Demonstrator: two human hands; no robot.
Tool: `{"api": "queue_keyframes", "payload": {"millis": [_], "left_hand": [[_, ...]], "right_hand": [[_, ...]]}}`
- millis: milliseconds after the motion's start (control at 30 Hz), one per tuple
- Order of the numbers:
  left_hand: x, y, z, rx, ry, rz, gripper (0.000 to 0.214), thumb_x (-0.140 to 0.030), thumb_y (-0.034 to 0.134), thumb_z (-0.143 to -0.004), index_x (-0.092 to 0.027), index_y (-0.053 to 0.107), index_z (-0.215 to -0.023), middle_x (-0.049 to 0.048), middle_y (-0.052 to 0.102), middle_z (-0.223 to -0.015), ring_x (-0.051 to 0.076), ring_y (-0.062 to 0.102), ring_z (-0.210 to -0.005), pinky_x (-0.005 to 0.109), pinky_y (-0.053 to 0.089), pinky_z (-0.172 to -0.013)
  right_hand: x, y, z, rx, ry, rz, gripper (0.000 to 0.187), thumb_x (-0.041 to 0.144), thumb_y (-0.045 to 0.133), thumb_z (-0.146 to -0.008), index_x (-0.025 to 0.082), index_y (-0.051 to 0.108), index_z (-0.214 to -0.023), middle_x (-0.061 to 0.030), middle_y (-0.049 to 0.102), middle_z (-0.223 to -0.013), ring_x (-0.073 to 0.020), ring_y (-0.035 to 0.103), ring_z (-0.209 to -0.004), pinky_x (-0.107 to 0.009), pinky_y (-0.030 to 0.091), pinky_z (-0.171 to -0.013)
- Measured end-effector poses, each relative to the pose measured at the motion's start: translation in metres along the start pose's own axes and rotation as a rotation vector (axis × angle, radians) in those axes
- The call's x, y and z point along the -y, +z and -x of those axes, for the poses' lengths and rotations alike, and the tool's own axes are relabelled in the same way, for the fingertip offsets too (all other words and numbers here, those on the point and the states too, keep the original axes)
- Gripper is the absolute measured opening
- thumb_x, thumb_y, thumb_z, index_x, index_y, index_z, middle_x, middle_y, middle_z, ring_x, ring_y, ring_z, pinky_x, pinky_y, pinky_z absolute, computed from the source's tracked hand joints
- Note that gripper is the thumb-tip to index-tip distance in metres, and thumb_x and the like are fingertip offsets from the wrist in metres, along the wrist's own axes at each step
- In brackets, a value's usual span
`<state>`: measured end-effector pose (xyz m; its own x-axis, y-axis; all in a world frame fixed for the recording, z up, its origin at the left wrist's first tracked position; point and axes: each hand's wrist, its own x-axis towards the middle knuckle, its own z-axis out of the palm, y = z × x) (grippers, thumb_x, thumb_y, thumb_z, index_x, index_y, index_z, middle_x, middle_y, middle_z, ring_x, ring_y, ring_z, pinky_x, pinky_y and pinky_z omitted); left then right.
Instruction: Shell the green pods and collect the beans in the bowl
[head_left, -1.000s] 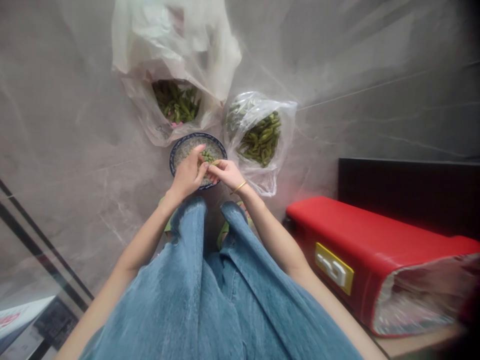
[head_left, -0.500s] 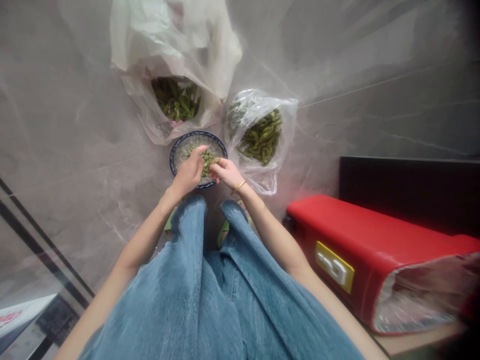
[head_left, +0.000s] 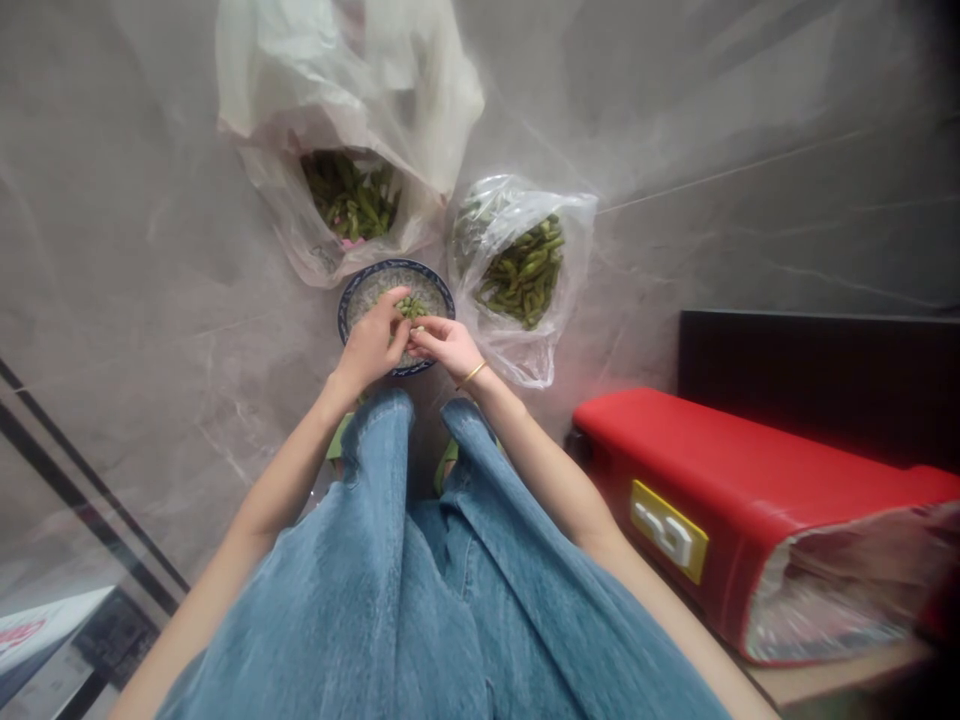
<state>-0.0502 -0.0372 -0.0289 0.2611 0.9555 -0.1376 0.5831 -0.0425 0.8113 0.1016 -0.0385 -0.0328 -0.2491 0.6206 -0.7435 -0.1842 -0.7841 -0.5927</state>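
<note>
My right hand (head_left: 448, 346) is closed in a pinch on a small green bean pod (head_left: 418, 328), over the near right part of a blue-rimmed bowl (head_left: 346, 300). My left hand (head_left: 373, 340) is above the bowl's left side, thumb and forefinger apart. Its thumb comes close to the pod and the right fingertips; its other fingers are hidden. Shelled green beans (head_left: 411, 306) lie in the bowl, partly covered by my hands. Just right of the bowl, a clear plastic bag (head_left: 574, 240) holds pods (head_left: 525, 275). Behind it on the left, a larger white bag (head_left: 435, 130) holds more pods (head_left: 360, 200).
Grey marbled floor (head_left: 150, 300) lies under the bowl and bags. My knees in blue jeans (head_left: 382, 450) are just in front of the bowl. On the right are a red case (head_left: 720, 460) and a black panel (head_left: 810, 380). A box (head_left: 52, 630) is at lower left.
My right hand has shifted slightly left with the pod, so its fingertips now meet my left thumb. The bowl and bags stay in place.
</note>
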Motion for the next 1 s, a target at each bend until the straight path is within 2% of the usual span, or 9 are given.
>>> {"api": "queue_keyframes", "payload": {"millis": [133,200,267,367,467,600,733,800,1000], "left_hand": [[0.004,-0.001,0.000,-0.081,0.053,-0.098,0.038,-0.020,0.043,-0.090,-0.012,0.046,-0.128,0.0109,0.065,-0.104,0.018,0.063,-0.096,0.033,0.048,-0.092],[0.006,-0.003,0.001,-0.085,0.110,-0.171,0.038,-0.022,0.043,-0.091,-0.012,0.048,-0.127,0.0119,0.065,-0.103,0.021,0.063,-0.098,0.036,0.048,-0.092],[0.007,-0.004,0.001,-0.053,0.167,-0.222,0.038,-0.023,0.042,-0.091,-0.013,0.049,-0.126,0.0107,0.065,-0.095,0.022,0.063,-0.092,0.037,0.050,-0.087],[0.006,-0.005,0.002,-0.015,0.233,-0.255,0.037,-0.025,0.041,-0.090,-0.014,0.051,-0.124,0.0081,0.064,-0.083,0.022,0.062,-0.083,0.036,0.050,-0.079],[0.003,-0.005,0.003,-0.041,0.252,-0.279,0.037,-0.025,0.043,-0.089,-0.016,0.051,-0.124,0.0056,0.063,-0.078,0.020,0.062,-0.080,0.034,0.050,-0.078],[0.001,-0.007,0.002,-0.058,0.229,-0.241,0.038,-0.024,0.044,-0.090,-0.015,0.048,-0.127,0.0064,0.064,-0.082,0.019,0.062,-0.082,0.034,0.049,-0.080],[-0.002,-0.007,0.002,-0.024,0.269,-0.220,0.035,-0.026,0.039,-0.092,-0.016,0.049,-0.124,0.0074,0.065,-0.086,0.019,0.062,-0.082,0.035,0.050,-0.079],[-0.004,-0.004,0.003,-0.052,0.242,-0.130,0.034,-0.027,0.038,-0.093,-0.017,0.047,-0.125,0.0054,0.065,-0.084,0.017,0.062,-0.078,0.033,0.050,-0.077],[-0.011,0.001,0.004,-0.140,-0.029,0.149,0.039,-0.029,0.047,-0.092,-0.019,0.038,-0.128,0.0008,0.063,-0.079,0.012,0.059,-0.067,0.026,0.048,-0.071]], "right_hand": [[-0.001,-0.002,-0.004,-0.051,-0.160,0.259,0.020,0.026,0.071,-0.068,0.017,0.067,-0.085,-0.0030,0.071,-0.081,-0.0167,0.067,-0.082,-0.035,0.053,-0.086],[0.001,-0.003,-0.004,-0.103,-0.273,0.373,0.017,0.024,0.071,-0.068,0.017,0.068,-0.083,-0.0052,0.071,-0.094,-0.0187,0.065,-0.097,-0.036,0.047,-0.097],[0.005,-0.003,-0.004,-0.150,-0.325,0.400,0.016,0.031,0.069,-0.072,0.017,0.067,-0.081,-0.0055,0.071,-0.095,-0.0189,0.063,-0.100,-0.034,0.046,-0.098],[0.009,-0.003,-0.003,-0.179,-0.252,0.302,0.033,0.049,0.062,-0.078,0.017,0.063,-0.076,-0.0034,0.068,-0.077,-0.0164,0.064,-0.080,-0.031,0.053,-0.080],[0.012,-0.002,0.000,-0.147,-0.167,0.172,0.041,0.057,0.069,-0.069,0.017,0.063,-0.072,-0.0012,0.066,-0.065,-0.0136,0.063,-0.065,-0.027,0.054,-0.066],[0.016,-0.001,0.006,-0.061,-0.086,0.048,0.043,0.056,0.077,-0.060,0.017,0.067,-0.075,-0.0011,0.069,-0.066,-0.0130,0.065,-0.065,-0.027,0.056,-0.067],[0.019,0.002,0.010,-0.089,-0.056,0.031,0.047,0.055,0.082,-0.052,0.015,0.068,-0.073,-0.0019,0.070,-0.068,-0.0132,0.066,-0.064,-0.027,0.058,-0.067],[0.020,0.003,0.010,-0.106,-0.074,0.018,0.047,0.052,0.084,-0.048,0.015,0.068,-0.072,-0.0014,0.070,-0.068,-0.0134,0.067,-0.065,-0.028,0.059,-0.071],[0.017,0.004,0.009,-0.102,-0.089,-0.052,0.051,0.047,0.087,-0.040,0.016,0.064,-0.073,-0.0002,0.071,-0.070,-0.0148,0.069,-0.067,-0.032,0.059,-0.078]]}}
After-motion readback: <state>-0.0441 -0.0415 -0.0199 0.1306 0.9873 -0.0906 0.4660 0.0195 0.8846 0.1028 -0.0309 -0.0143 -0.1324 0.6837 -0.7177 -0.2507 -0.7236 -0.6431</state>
